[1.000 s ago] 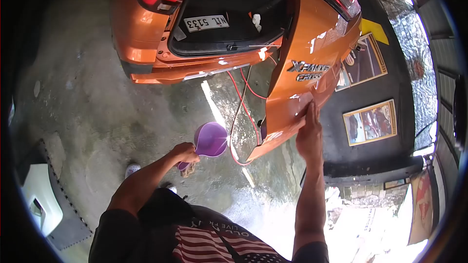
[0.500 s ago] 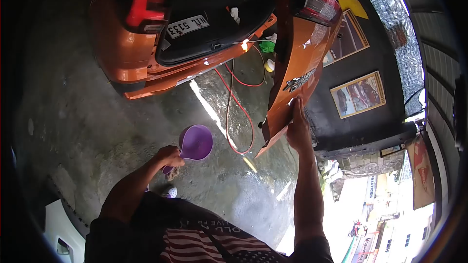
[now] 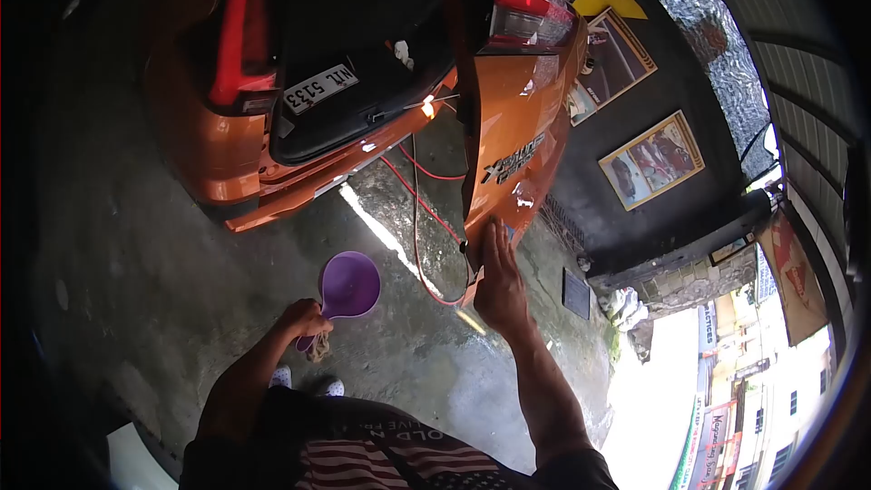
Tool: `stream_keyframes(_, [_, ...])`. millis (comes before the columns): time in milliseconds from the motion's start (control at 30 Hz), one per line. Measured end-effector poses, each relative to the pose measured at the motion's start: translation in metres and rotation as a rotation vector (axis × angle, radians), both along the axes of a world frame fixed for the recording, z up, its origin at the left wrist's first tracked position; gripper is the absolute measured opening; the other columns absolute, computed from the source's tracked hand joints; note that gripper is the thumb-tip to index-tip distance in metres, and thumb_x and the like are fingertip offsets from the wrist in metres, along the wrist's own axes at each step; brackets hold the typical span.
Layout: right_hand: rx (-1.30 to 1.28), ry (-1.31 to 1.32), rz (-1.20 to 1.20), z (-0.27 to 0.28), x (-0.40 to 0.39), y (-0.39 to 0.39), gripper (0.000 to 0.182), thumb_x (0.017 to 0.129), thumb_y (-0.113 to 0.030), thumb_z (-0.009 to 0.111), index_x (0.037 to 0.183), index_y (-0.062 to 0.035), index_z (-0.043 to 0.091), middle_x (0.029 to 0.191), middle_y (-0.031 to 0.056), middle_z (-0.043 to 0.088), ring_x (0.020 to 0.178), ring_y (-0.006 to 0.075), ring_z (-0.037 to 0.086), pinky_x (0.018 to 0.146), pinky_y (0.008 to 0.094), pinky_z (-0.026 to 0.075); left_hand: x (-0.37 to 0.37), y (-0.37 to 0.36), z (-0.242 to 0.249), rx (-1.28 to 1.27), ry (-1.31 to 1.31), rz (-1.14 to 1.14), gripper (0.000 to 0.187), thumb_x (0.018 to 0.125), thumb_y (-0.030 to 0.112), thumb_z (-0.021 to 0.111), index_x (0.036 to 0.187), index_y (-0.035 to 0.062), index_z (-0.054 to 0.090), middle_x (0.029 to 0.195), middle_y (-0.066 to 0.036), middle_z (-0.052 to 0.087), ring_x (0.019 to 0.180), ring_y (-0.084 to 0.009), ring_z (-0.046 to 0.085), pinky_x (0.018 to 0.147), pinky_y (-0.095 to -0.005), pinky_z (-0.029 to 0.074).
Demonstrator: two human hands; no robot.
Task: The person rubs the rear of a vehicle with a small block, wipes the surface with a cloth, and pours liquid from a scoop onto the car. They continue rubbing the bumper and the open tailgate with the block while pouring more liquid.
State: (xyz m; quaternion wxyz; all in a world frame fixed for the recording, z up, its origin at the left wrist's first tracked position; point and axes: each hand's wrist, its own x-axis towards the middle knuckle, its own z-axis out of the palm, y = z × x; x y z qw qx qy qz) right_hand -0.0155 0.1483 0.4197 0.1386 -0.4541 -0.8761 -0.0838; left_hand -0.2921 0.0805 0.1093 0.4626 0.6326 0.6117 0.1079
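Note:
My left hand (image 3: 304, 319) is closed around the handle of a purple water dipper (image 3: 351, 284), whose bowl faces up toward me. A beige rag (image 3: 318, 347) hangs below the same hand; how it is held is hidden. My right hand (image 3: 502, 283) lies with its fingers stretched out on the lower part of the orange car's raised tailgate (image 3: 508, 122), below the badge lettering (image 3: 514, 160). The tailgate stands up from the orange car (image 3: 238, 150), whose rear is open.
A red hose (image 3: 426, 200) loops over the wet concrete floor (image 3: 272, 272) beneath the tailgate. Framed pictures (image 3: 651, 161) hang on a dark wall to the right. A dark square floor plate (image 3: 576, 293) lies near the wall. Part of a white vehicle (image 3: 141, 458) shows at bottom left.
My view has shifted, so the car and tailgate sit further left. My right hand's fingers now lie flatter along the tailgate. The dipper stays in my left hand.

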Motion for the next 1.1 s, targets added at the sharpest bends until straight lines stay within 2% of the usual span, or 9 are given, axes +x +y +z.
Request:
stream_keyframes(100, [0.02,0.048,-0.13,0.0,0.047,0.07,0.077,0.073,0.015,0.042,0.148,0.0071,0.024,0.152,0.0279,0.029,0.141,0.0417,0.029,0.116,0.0463,0.028,-0.001,-0.001,-0.001,-0.052,-0.01,-0.029,0.041,0.064,0.036,0.069,0.082,-0.0013,0.071,0.083,-0.025,0.068,0.081,-0.0353,0.069,0.073,-0.0424,0.053])
stream_keyframes(133, [-0.162,0.21,-0.132,0.015,0.045,0.076,0.073,0.075,0.014,0.041,0.147,0.0078,0.025,0.15,0.0302,0.031,0.14,0.0427,0.031,0.115,0.0464,0.029,-0.001,-0.003,-0.001,-0.054,-0.033,-0.022,0.041,0.064,0.036,0.069,0.081,-0.0017,0.071,0.082,-0.024,0.068,0.081,-0.035,0.069,0.073,-0.0425,0.053])
stream_keyframes(233, [0.067,0.026,-0.083,-0.002,0.006,0.012,0.071,0.076,0.013,0.041,0.146,0.0092,0.026,0.148,0.0323,0.033,0.138,0.0448,0.033,0.115,0.0474,0.03,-0.003,-0.003,-0.009,0.034,-0.049,0.003,0.042,0.064,0.037,0.069,0.08,-0.0015,0.07,0.082,-0.024,0.068,0.08,-0.0357,0.068,0.074,-0.0422,0.052])
stream_keyframes(300, [-0.013,0.008,-0.036,-0.001,-0.017,-0.023,0.072,0.075,0.013,0.043,0.145,0.0091,0.027,0.148,0.032,0.033,0.138,0.0467,0.034,0.115,0.0489,0.03,-0.004,-0.004,-0.005,-0.002,-0.015,0.012,0.042,0.064,0.037,0.069,0.081,-0.0008,0.07,0.083,-0.024,0.068,0.081,-0.0358,0.068,0.075,-0.0423,0.052])
stream_keyframes(433, [-0.023,0.15,-0.153,0.008,0.024,0.052,0.07,0.077,0.012,0.041,0.145,0.0089,0.026,0.148,0.0335,0.031,0.138,0.0434,0.034,0.112,0.0431,0.035,-0.009,-0.006,-0.004,-0.03,-0.052,-0.071,0.041,0.064,0.038,0.069,0.081,0.0,0.071,0.083,-0.024,0.068,0.082,-0.0365,0.068,0.076,-0.0425,0.052])
stream_keyframes(567, [0.022,0.039,-0.081,-0.006,-0.012,-0.014,0.072,0.075,0.012,0.046,0.144,0.01,0.028,0.147,0.0329,0.034,0.14,0.0408,0.033,0.116,0.049,0.028,-0.014,-0.006,-0.012,0.037,-0.007,-0.064,0.04,0.065,0.037,0.068,0.081,0.0008,0.07,0.084,-0.025,0.067,0.082,-0.0377,0.068,0.075,-0.0437,0.052])
stream_keyframes(733, [0.0,0.1,-0.172,0.007,0.028,0.054,0.069,0.076,0.011,0.047,0.143,0.0114,0.029,0.144,0.0327,0.038,0.139,0.0434,0.033,0.116,0.0486,0.028,-0.024,-0.008,-0.004,-0.097,-0.013,-0.083,0.04,0.065,0.036,0.067,0.083,0.0004,0.07,0.084,-0.025,0.067,0.084,-0.0369,0.068,0.076,-0.0435,0.051])
stream_keyframes(900, [-0.034,-0.051,-0.106,0.004,-0.034,-0.041,0.065,0.077,0.012,0.042,0.141,0.0146,0.028,0.146,0.0352,0.034,0.139,0.0444,0.033,0.116,0.047,0.027,-0.026,-0.009,-0.021,0.036,-0.033,-0.047,0.038,0.066,0.035,0.068,0.082,0.0008,0.07,0.085,-0.023,0.068,0.082,-0.0355,0.068,0.075,-0.0431,0.051])
stream_keyframes(1100, [-0.002,0.016,-0.184,0.011,-0.018,0.005,0.068,0.076,0.011,0.046,0.142,0.0122,0.028,0.145,0.0327,0.037,0.138,0.0412,0.036,0.115,0.0463,0.03,-0.031,-0.009,0.0,-0.028,-0.057,-0.066,0.037,0.068,0.037,0.068,0.083,0.0027,0.071,0.085,-0.023,0.068,0.082,-0.0361,0.068,0.075,-0.0431,0.052])
